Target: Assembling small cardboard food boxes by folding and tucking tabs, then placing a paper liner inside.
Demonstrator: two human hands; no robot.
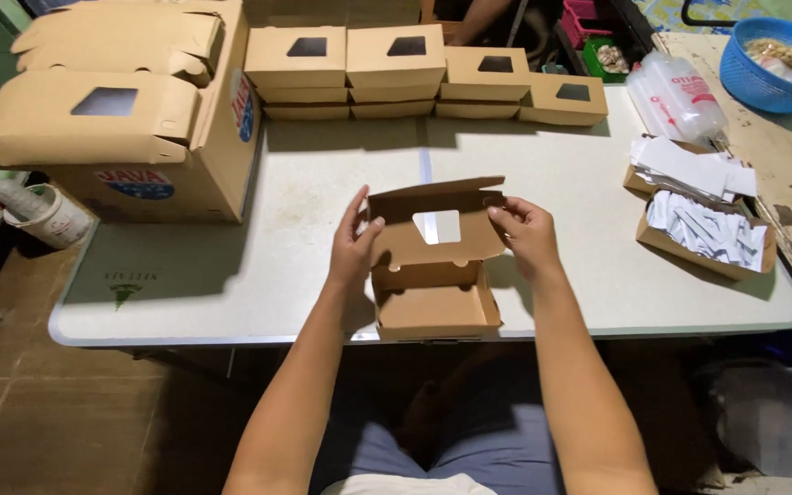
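Open cardboard box (434, 275) held between left hand (352, 246) and right hand (528, 236).

Stacked window boxes (423, 73), blue basket (776, 69)

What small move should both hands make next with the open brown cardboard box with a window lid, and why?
Probably fold the lid down. The left hand and right hand hold the side flaps of the brown cardboard window box, whose lid stands upright; the finished boxes behind are closed.
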